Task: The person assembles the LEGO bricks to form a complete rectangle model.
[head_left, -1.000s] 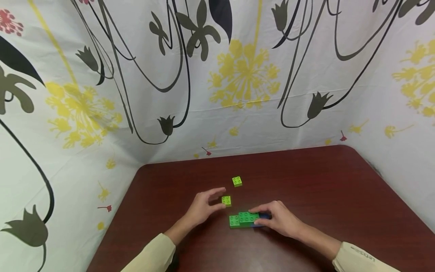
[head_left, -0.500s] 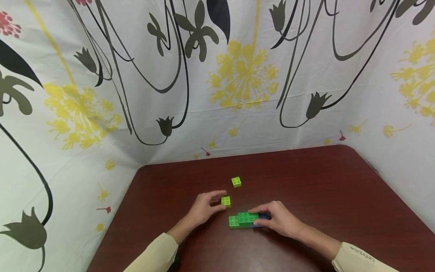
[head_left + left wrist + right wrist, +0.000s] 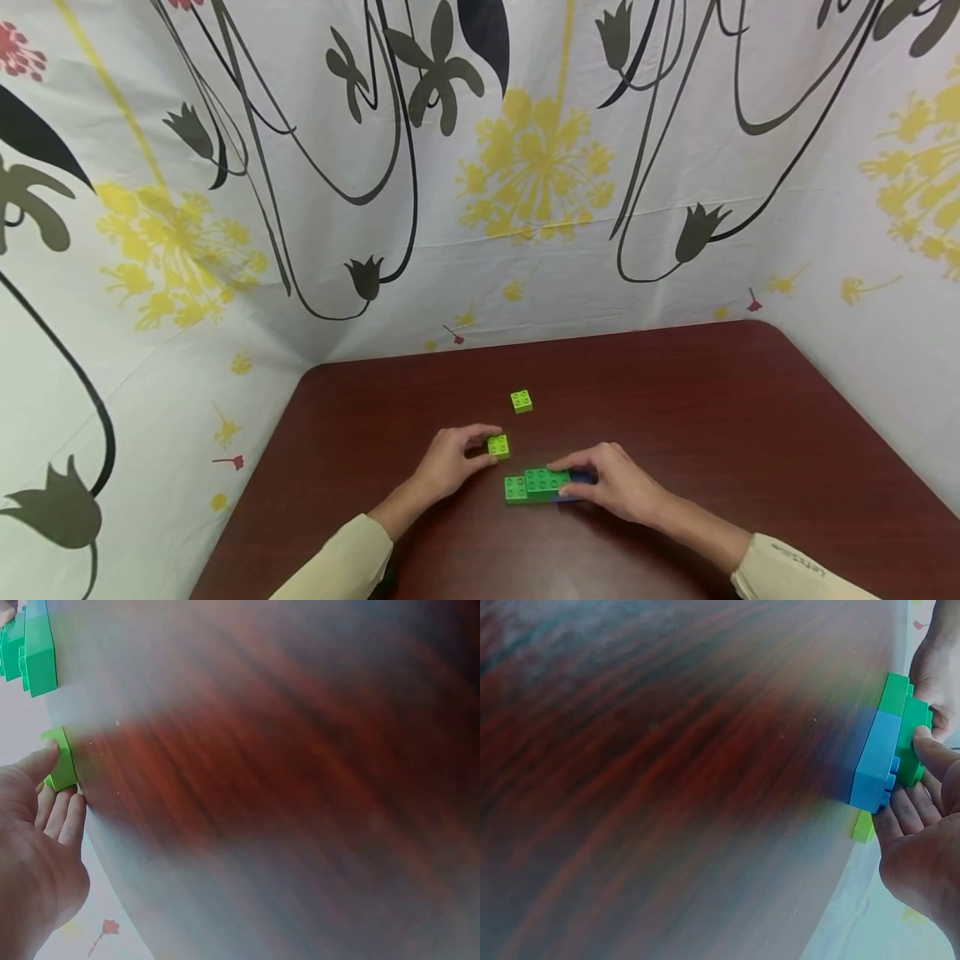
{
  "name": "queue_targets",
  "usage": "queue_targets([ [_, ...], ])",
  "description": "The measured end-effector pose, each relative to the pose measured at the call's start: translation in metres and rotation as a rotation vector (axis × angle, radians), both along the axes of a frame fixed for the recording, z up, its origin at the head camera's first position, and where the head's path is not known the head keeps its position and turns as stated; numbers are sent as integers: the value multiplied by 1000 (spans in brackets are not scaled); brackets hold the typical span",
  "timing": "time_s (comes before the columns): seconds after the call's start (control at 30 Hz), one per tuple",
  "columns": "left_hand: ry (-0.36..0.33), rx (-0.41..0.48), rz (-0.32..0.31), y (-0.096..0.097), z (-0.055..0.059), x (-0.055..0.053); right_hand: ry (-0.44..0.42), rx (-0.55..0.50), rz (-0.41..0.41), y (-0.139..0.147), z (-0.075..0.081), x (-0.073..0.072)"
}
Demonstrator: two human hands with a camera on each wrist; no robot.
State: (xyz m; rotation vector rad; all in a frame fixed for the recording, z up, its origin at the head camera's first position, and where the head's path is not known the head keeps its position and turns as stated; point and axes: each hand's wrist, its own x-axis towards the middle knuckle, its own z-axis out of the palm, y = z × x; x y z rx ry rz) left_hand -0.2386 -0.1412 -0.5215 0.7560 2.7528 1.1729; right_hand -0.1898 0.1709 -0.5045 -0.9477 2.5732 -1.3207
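Note:
My left hand (image 3: 448, 460) pinches a small lime-green building brick (image 3: 498, 447) with four studs, thumb on the near side and fingers on the far side. The left wrist view shows the thumb pressed against this brick (image 3: 61, 759). To its right, my right hand (image 3: 622, 482) grips a joined stack of bricks. On top is a green brick (image 3: 546, 480), bridging a lower green brick (image 3: 515, 490) and a blue brick (image 3: 876, 761). In the head view the right fingers partly cover the blue brick. The thumb lies on the upper green brick in the right wrist view.
Another lime-green brick (image 3: 521, 402) lies farther back on the dark red-brown table (image 3: 675, 400). Floral-printed white cloth (image 3: 450, 208) hangs behind the table and along both sides.
The left hand's thumb and fingers have come in around the nearer lime-green brick, which has shifted very slightly toward the person. The right hand and its stack have stayed in place.

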Motion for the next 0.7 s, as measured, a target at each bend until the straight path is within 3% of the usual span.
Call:
queue_targets([
  [0.4,-20,17,3,-4,8,3,-7,3,-11,-1,0,0],
  [0.7,-26,59,-58,-3,21,8,-21,3,-7,-1,1,-1],
])
